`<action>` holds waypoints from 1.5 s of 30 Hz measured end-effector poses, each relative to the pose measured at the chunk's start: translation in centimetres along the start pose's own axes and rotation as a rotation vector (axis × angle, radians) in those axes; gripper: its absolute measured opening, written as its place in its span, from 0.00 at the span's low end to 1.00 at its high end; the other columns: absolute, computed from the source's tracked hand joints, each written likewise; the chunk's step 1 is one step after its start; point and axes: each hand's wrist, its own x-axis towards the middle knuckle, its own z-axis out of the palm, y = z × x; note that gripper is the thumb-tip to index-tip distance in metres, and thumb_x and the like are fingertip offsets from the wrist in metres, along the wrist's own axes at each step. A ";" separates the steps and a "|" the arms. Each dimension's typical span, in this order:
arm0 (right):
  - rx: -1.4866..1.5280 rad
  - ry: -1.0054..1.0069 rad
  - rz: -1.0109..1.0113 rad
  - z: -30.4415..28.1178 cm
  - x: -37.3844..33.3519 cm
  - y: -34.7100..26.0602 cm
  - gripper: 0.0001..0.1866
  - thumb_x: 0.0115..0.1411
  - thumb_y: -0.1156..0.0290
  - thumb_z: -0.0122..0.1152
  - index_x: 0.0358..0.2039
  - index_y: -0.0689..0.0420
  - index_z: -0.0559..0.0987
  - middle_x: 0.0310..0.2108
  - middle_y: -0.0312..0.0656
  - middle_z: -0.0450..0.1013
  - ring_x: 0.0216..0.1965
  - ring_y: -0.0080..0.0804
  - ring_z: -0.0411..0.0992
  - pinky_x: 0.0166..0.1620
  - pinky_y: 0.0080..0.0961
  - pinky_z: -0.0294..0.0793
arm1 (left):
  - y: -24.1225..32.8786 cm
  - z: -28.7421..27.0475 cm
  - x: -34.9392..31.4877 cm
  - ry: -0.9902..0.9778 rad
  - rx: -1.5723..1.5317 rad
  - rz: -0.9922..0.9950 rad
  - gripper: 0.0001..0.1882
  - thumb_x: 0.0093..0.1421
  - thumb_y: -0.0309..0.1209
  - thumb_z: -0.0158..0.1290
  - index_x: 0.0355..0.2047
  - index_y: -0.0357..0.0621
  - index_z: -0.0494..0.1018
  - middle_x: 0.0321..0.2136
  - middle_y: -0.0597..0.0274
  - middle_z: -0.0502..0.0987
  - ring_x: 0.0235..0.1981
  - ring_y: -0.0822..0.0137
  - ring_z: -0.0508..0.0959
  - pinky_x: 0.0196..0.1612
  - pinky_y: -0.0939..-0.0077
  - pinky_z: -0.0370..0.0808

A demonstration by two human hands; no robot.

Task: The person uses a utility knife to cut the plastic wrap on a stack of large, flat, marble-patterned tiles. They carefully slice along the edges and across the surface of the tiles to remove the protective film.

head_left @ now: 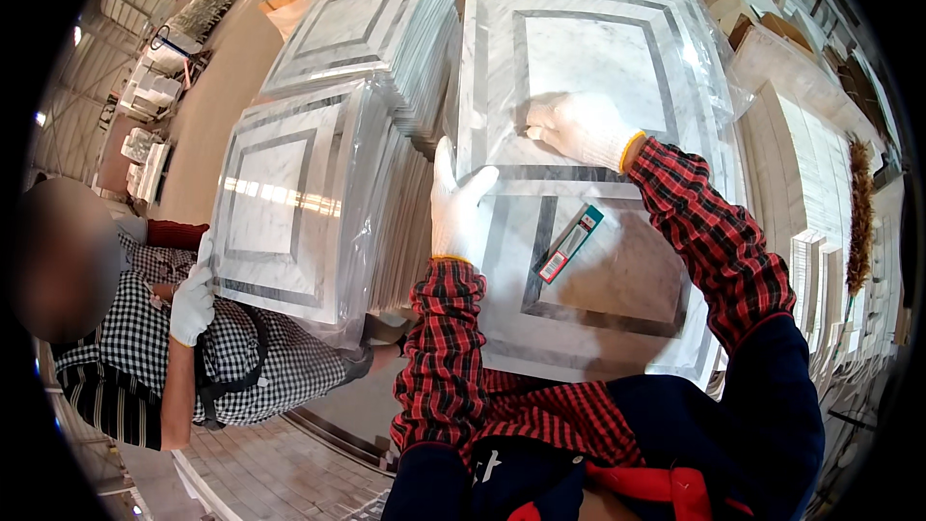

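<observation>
My left hand point(458, 203), in a white knit glove, lies along the left edge of a marble tile stack. Its thumb is spread away from the fingers, and it holds nothing. My right hand point(583, 129), gloved the same way, is closed with its fingertips pressed together over the upper tile; whatever they hold is too small or hidden to make out. Beneath both hands are the far tile point(579, 48), white with grey border bands, and the near tile point(502, 338) of similar pattern. A small flat teal, white and red pack point(571, 243) rests slantwise on the near tile.
Film-wrapped tile stacks point(289, 193) stand to my left. Beside them is a co-worker in a checked apron, whose gloved hand point(193, 299) touches the nearest stack's edge. Pale slabs stand in rows point(796, 164) at right, near a brown feather duster point(859, 217).
</observation>
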 end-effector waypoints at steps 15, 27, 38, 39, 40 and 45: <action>-0.012 -0.053 0.050 0.6 0.3 0.4 0.13 0.68 0.54 0.54 0.40 0.46 0.83 0.31 0.45 0.81 0.35 0.50 0.80 0.38 0.48 0.79 | -0.4 -0.7 0.5 0.012 -0.104 -0.044 0.48 0.60 0.15 0.56 0.77 0.40 0.45 0.71 0.56 0.62 0.65 0.64 0.69 0.66 0.68 0.67; -0.038 -0.085 0.035 -0.4 0.5 -0.5 0.13 0.69 0.56 0.52 0.40 0.48 0.81 0.30 0.46 0.80 0.34 0.51 0.80 0.36 0.48 0.79 | 0.5 -0.3 0.2 0.012 -0.120 -0.070 0.45 0.62 0.16 0.54 0.77 0.42 0.48 0.69 0.59 0.64 0.66 0.65 0.68 0.68 0.68 0.64; -0.046 0.003 0.008 0.1 0.5 -0.4 0.11 0.67 0.57 0.55 0.38 0.47 0.82 0.28 0.44 0.79 0.31 0.49 0.79 0.33 0.48 0.77 | 1.0 -0.2 0.7 0.007 -0.071 -0.064 0.44 0.62 0.17 0.54 0.77 0.40 0.47 0.71 0.58 0.62 0.68 0.64 0.66 0.69 0.68 0.63; -0.045 0.007 0.010 0.3 0.5 -0.3 0.10 0.67 0.57 0.56 0.38 0.47 0.82 0.28 0.43 0.79 0.31 0.49 0.79 0.33 0.48 0.77 | 1.3 0.0 0.5 0.011 -0.074 -0.089 0.44 0.62 0.17 0.54 0.77 0.40 0.47 0.71 0.58 0.62 0.68 0.64 0.65 0.69 0.68 0.62; -0.036 0.013 0.010 0.4 0.4 -0.4 0.10 0.66 0.57 0.56 0.38 0.47 0.82 0.28 0.43 0.79 0.31 0.48 0.79 0.32 0.47 0.77 | 1.7 0.1 0.1 0.015 -0.077 -0.115 0.44 0.62 0.17 0.54 0.77 0.41 0.47 0.71 0.58 0.61 0.68 0.64 0.65 0.70 0.68 0.62; -0.014 0.072 -0.021 0.6 0.4 -0.1 0.11 0.66 0.56 0.57 0.38 0.47 0.82 0.28 0.43 0.80 0.30 0.48 0.79 0.32 0.46 0.77 | 2.3 0.3 0.0 0.008 -0.112 -0.115 0.45 0.62 0.18 0.54 0.77 0.41 0.47 0.72 0.58 0.61 0.69 0.64 0.64 0.70 0.67 0.61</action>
